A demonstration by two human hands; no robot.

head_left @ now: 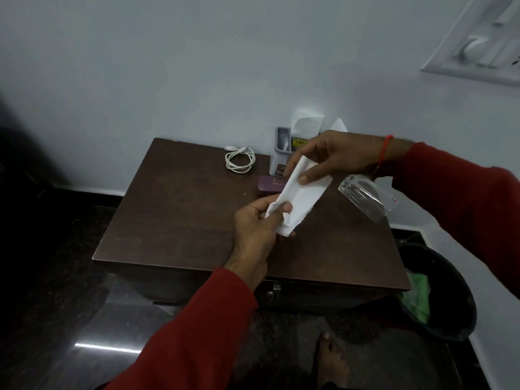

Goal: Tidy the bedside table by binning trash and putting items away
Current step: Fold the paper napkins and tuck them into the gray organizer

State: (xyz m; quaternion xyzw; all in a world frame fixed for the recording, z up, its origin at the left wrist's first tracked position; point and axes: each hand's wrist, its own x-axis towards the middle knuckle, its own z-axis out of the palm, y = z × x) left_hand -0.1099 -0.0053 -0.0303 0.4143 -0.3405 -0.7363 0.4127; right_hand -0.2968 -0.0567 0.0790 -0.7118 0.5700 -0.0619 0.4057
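Note:
Both hands hold a white tissue point(302, 194) above the dark wooden bedside table point(174, 220). My left hand point(257, 229) pinches its lower end and my right hand point(337, 156) grips its upper end. On the table lie a coiled white cable point(239, 163), a purple case point(271, 185) partly hidden by the tissue, and a clear plastic wrapper point(363, 198). A grey holder point(282, 140) with white tissues point(306, 122) stands at the back by the wall.
A black bin point(450, 291) with green trash point(419, 299) inside stands on the floor right of the table. A drawer latch point(275, 288) shows on the table front. My bare foot point(330, 358) is on the dark floor. A white switch panel point(484, 43) hangs on the wall.

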